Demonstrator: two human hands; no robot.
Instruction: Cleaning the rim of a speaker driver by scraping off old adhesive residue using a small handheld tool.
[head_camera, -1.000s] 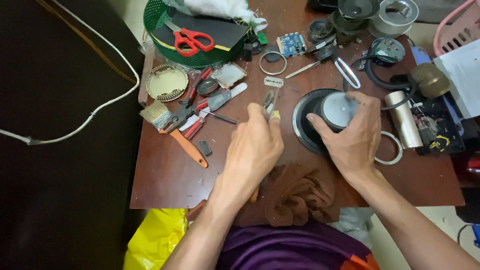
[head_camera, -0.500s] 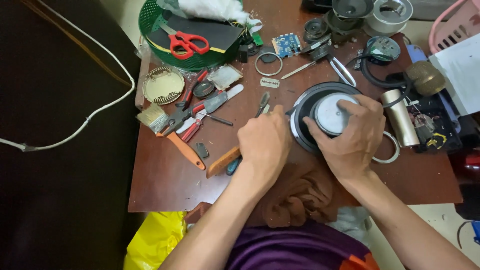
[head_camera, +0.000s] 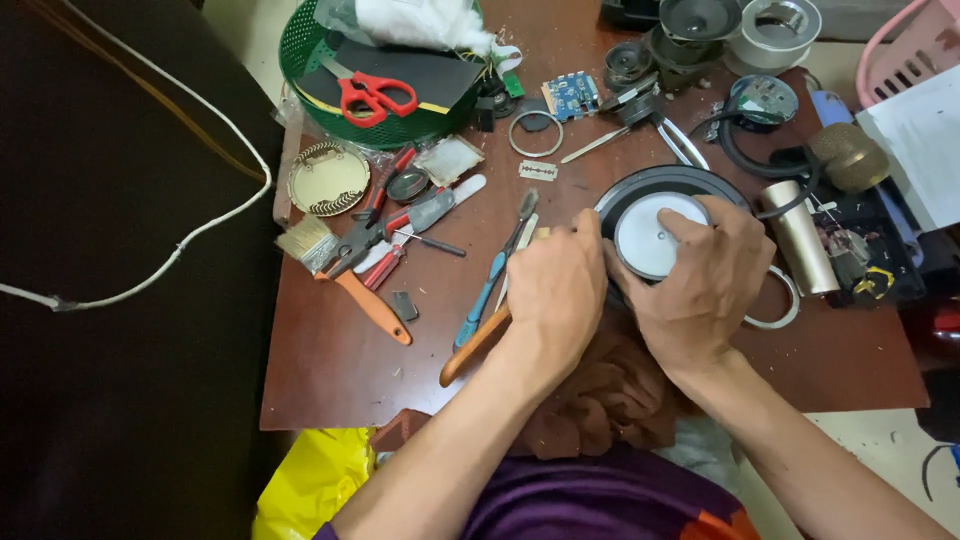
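Note:
A round black disc (head_camera: 682, 180) with a white centre (head_camera: 648, 240) lies on the brown table (head_camera: 340, 370). My right hand (head_camera: 705, 285) lies over its right side, fingers spread on the white centre. My left hand (head_camera: 560, 290) is at the disc's left rim with its fingers curled against it; what the fingertips hold is hidden. Pliers with a blue and an orange handle (head_camera: 488, 290) lie on the table, partly under my left wrist. A brown cloth (head_camera: 610, 400) is bunched below both hands at the table's near edge.
At the back left stands a green basket (head_camera: 400, 130) with red scissors (head_camera: 375, 95). An orange-handled brush (head_camera: 350, 280), red-handled pliers (head_camera: 385, 235), a razor blade (head_camera: 538, 170), a metal cylinder (head_camera: 800, 235) and speaker parts (head_camera: 700, 20) crowd the table. A white cable (head_camera: 200, 230) runs along the left.
My left hand held the pliers up a second ago; they now lie on the table, and the hand has moved right to the disc's rim. My right hand stays on the disc.

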